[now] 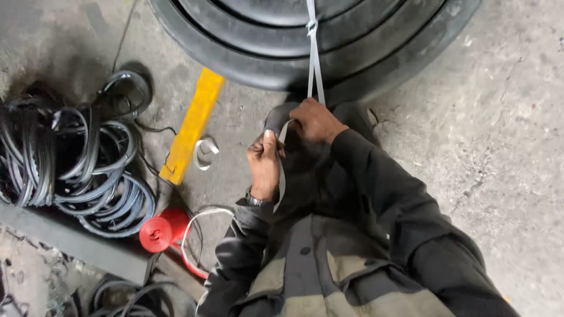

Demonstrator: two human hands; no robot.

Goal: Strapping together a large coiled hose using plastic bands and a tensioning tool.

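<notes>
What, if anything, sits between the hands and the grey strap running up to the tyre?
Nothing visible. The right hand and left hand already grip the strap, which runs clear from the fingers up over the tyre. The yellow bar and red spool lie off to the side.

Left grip and right grip closed, close together.

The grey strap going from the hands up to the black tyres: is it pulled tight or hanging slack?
Tight. The grey strap runs straight from the right hand up over the black tyres, without sag.
</notes>
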